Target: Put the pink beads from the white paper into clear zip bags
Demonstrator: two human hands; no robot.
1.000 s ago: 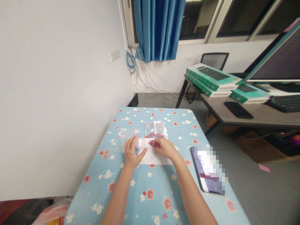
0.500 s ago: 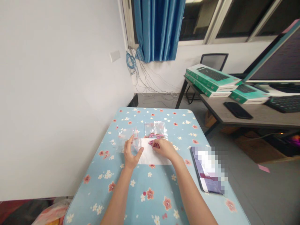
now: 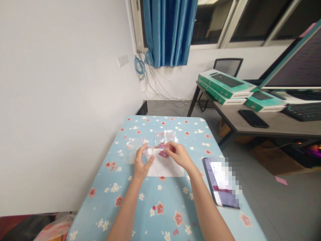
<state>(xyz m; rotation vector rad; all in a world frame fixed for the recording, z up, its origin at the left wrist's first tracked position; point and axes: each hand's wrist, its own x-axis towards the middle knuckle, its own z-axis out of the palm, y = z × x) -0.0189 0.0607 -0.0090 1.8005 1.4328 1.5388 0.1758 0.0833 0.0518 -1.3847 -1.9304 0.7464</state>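
Right hand (image 3: 179,156): thumb and fingertips close together, narrow, at the right side of the red-pink beads (image 3: 164,154); can't tell if one is pinched. Left hand (image 3: 140,166): thumb and fingers wide apart, small clear bag (image 3: 148,152) in the gap; can't tell how firmly it's touched. Beads sit in a small heap on the upper part of the white paper (image 3: 165,168), between the two hands.

Around: second clear bag (image 3: 165,136) with more beads at its near end, lying just beyond the paper; flat clear bag (image 3: 132,144) beside and partly behind the left hand. Right fingers cover part of the heap and the near right end of the second clear bag. Phone (image 3: 217,189) well apart to the right, near the edge of the flowered table (image 3: 105,204). Desk (image 3: 276,127) with green boxes (image 3: 225,83) farther right, clear of the hands.

Heap: too small to tell single beads' direction; long axis roughly left-right. Paper lies flat, long side left-right too. Small bag's mouth direction unclear. Phone's long axis runs away from the person, far end leaning left.
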